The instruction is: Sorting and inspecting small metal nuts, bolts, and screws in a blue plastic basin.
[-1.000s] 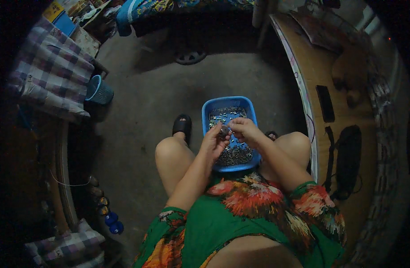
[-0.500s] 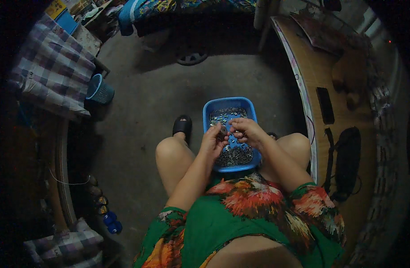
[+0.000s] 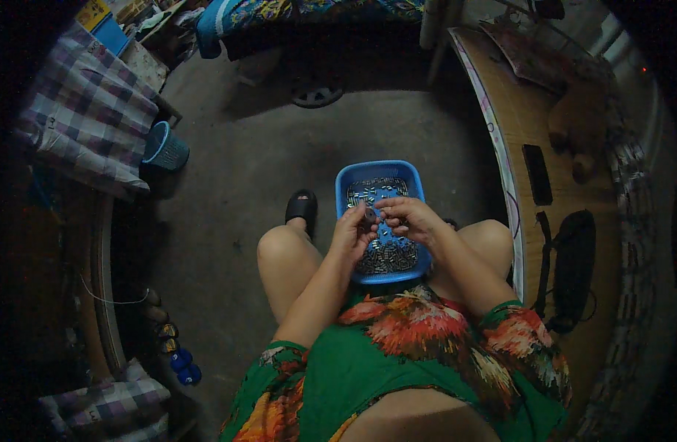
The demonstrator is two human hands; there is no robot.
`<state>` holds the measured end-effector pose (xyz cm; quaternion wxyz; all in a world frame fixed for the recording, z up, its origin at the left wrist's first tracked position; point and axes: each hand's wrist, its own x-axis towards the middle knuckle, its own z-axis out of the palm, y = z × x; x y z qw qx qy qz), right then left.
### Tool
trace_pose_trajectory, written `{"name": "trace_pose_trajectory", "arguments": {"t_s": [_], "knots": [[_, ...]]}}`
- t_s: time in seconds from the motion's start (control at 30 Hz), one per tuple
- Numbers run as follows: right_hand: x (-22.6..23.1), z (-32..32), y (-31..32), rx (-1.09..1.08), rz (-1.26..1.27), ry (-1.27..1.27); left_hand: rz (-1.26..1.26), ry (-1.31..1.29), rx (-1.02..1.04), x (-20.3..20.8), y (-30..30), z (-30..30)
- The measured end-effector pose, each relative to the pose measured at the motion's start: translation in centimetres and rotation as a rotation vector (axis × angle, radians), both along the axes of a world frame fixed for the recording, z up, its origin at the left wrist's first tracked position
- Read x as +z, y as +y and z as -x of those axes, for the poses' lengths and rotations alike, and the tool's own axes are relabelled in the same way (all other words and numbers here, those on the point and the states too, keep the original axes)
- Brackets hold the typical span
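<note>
Between my knees rests a blue plastic basket (image 3: pixel 344 174) holding many small shiny metal cylinders (image 3: pixel 388 258), heaped at its near end and scattered farther back. Above it, my left hand (image 3: pixel 351 230) is closed round a dark round part (image 3: pixel 369 215) with a hole in its face. My right hand (image 3: pixel 410 218) is beside it, thumb and forefinger pinched close to the part's edge. Small metal pieces seem to lie in its curled lower fingers, though they are too small to make out well.
A wooden bench (image 3: pixel 511 221) on the right bears a black phone (image 3: pixel 536 174) and a black bag (image 3: pixel 574 269). To the left stand a blue waste bin (image 3: pixel 166 147) and a checked cloth (image 3: pixel 88 110). A wheel cover (image 3: pixel 316 96) lies ahead on the floor.
My right fingertips have moved slightly left, closer to the dark round part. The part has tilted a little in my left hand, so its hole shows more plainly. The basket stays put.
</note>
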<state>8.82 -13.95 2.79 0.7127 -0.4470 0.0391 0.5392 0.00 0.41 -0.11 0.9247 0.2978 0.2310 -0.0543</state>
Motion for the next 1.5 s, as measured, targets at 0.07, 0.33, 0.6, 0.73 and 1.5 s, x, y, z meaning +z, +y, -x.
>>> {"name": "trace_pose_trajectory", "arguments": {"t_s": [0.07, 0.33, 0.6, 0.73, 1.5], "knots": [[-0.1, 0.0, -0.1, -0.019, -0.006, 0.002, 0.004, -0.002, 0.005, -0.1, -0.1, -0.1], [-0.1, 0.2, 0.3, -0.02, 0.072, -0.097, 0.029, 0.006, 0.009, -0.1, -0.2, -0.2], [-0.2, 0.6, 0.3, 0.017, 0.18, -0.259, 0.042, 0.003, -0.026, -0.5, -0.2, -0.2], [-0.3, 0.8, 0.4, 0.028, 0.188, -0.296, 0.059, 0.032, -0.048, -0.5, -0.3, -0.3], [-0.5, 0.9, 0.6, 0.099, 0.259, -0.422, 0.052, -0.006, -0.065, -1.1, -0.3, -0.1]]}}
